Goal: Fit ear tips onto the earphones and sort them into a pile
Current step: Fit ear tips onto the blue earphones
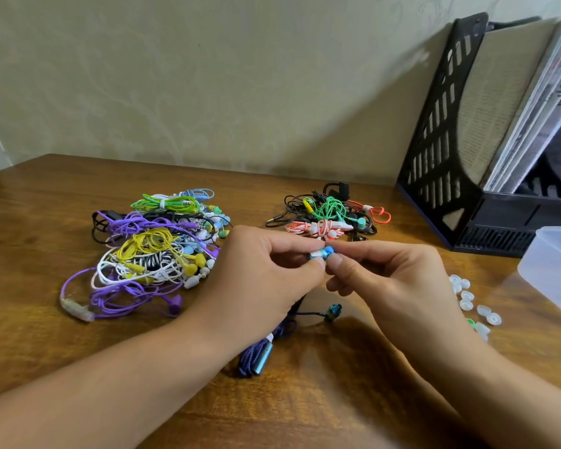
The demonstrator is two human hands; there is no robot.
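Wooden desk [39, 202], brown, grained; pale patterned wallpaper [175, 76] at twelve o'clock; black slotted file rack [434, 140] holding papers at two o'clock; translucent plastic box [554, 264] at three o'clock

We've got bare table [227, 189] between the left pile [156, 247] and back pile [329, 215]; file rack [441, 140] and tub [554, 267] block the right.
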